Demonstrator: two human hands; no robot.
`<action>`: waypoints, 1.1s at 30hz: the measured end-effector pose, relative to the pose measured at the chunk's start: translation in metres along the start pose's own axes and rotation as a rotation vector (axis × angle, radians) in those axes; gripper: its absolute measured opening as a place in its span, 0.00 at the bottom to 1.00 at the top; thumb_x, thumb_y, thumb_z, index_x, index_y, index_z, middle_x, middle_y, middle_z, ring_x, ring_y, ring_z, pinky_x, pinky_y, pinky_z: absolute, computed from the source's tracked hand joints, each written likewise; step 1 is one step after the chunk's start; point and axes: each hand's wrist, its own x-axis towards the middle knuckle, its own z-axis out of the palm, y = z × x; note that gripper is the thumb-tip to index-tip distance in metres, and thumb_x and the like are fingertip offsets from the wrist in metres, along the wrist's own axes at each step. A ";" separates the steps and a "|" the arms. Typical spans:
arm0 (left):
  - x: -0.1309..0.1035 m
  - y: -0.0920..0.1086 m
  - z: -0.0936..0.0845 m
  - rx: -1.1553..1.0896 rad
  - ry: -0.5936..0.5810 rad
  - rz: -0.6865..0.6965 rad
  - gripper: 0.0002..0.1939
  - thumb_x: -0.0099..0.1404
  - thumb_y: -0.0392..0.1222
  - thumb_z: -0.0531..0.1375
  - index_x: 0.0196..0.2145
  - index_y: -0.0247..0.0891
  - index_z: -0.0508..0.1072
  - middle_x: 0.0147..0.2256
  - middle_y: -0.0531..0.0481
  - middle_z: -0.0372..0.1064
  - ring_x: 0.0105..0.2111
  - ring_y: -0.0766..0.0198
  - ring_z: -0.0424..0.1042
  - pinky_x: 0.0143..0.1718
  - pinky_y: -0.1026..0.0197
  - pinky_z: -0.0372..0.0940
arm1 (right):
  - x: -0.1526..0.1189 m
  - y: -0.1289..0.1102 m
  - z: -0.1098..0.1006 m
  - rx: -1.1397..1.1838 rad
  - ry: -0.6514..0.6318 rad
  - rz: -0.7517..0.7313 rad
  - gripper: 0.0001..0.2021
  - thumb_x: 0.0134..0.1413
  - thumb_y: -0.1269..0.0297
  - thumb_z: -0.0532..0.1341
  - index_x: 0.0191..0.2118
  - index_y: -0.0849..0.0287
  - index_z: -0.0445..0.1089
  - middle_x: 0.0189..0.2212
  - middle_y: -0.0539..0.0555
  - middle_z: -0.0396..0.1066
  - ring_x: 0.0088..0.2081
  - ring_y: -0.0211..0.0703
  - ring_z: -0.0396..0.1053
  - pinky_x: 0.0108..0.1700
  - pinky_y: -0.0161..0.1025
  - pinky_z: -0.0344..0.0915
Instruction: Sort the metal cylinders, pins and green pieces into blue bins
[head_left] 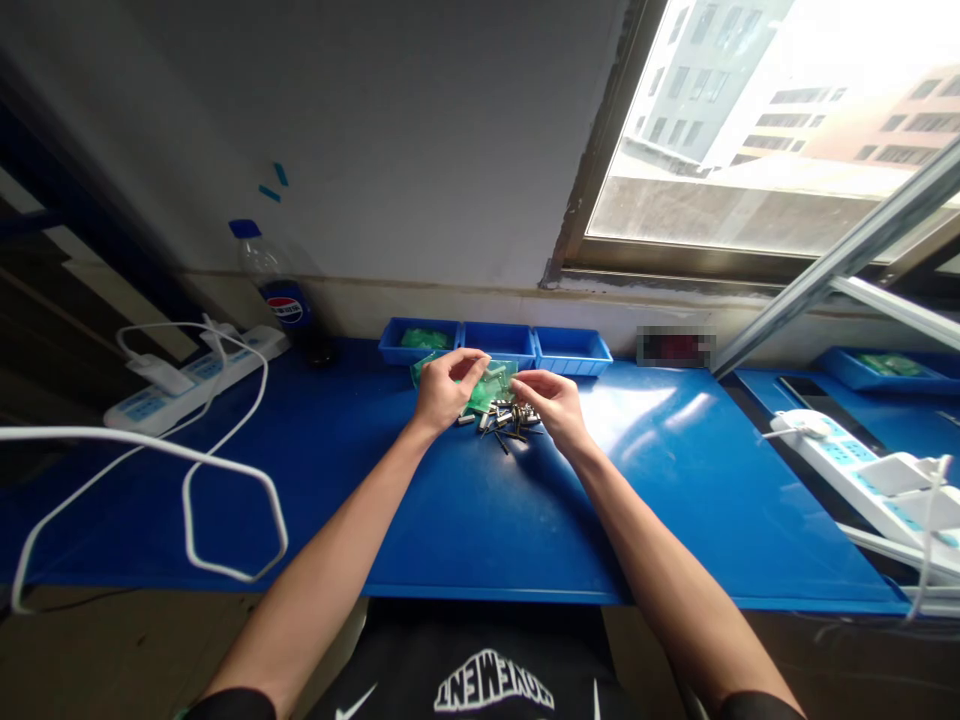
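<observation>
My left hand (452,388) is closed in a pinch just above a green plastic bag (487,388) on the blue table. Facing it, my right hand (555,402) pinches with thumb and forefinger at the bag's right edge. What either set of fingertips holds is too small to make out. Below and between the hands lies a loose pile of small metal parts (511,418), some short silvery cylinders, others thin dark pins. Part of the bag and of the pile is hidden by my hands.
Three blue bins (499,343) stand along the wall behind my hands; the left one holds green plastic (425,338). A cola bottle (289,300) and a power strip (199,375) with a looping white cable (187,500) are left. Another power strip (847,465) and a metal frame (810,275) stand right.
</observation>
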 end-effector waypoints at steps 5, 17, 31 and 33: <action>0.001 -0.004 0.001 -0.237 -0.158 -0.199 0.19 0.59 0.52 0.74 0.42 0.37 0.84 0.32 0.47 0.83 0.29 0.60 0.80 0.31 0.61 0.74 | 0.000 -0.002 -0.002 0.074 0.057 0.018 0.17 0.47 0.48 0.77 0.37 0.55 0.82 0.32 0.52 0.81 0.31 0.44 0.74 0.38 0.44 0.73; 0.014 -0.016 -0.047 0.470 0.067 0.117 0.11 0.69 0.49 0.65 0.38 0.39 0.84 0.40 0.43 0.83 0.41 0.53 0.80 0.46 0.55 0.73 | 0.018 0.004 0.028 -0.138 0.005 -0.050 0.18 0.49 0.47 0.74 0.40 0.54 0.81 0.37 0.56 0.83 0.37 0.51 0.80 0.42 0.48 0.77; 0.023 -0.066 -0.104 0.142 0.072 -0.294 0.18 0.55 0.52 0.74 0.36 0.35 0.84 0.33 0.41 0.83 0.33 0.52 0.82 0.35 0.57 0.73 | 0.124 0.001 0.091 -1.021 -0.402 -0.480 0.14 0.66 0.68 0.59 0.47 0.55 0.83 0.49 0.60 0.82 0.57 0.57 0.75 0.62 0.48 0.65; 0.025 -0.064 -0.104 0.008 0.141 -0.315 0.23 0.54 0.55 0.75 0.38 0.34 0.84 0.32 0.41 0.83 0.30 0.55 0.81 0.33 0.58 0.73 | 0.124 0.003 0.090 -0.958 -0.413 -0.440 0.14 0.64 0.68 0.60 0.47 0.55 0.84 0.49 0.59 0.82 0.61 0.57 0.73 0.65 0.48 0.64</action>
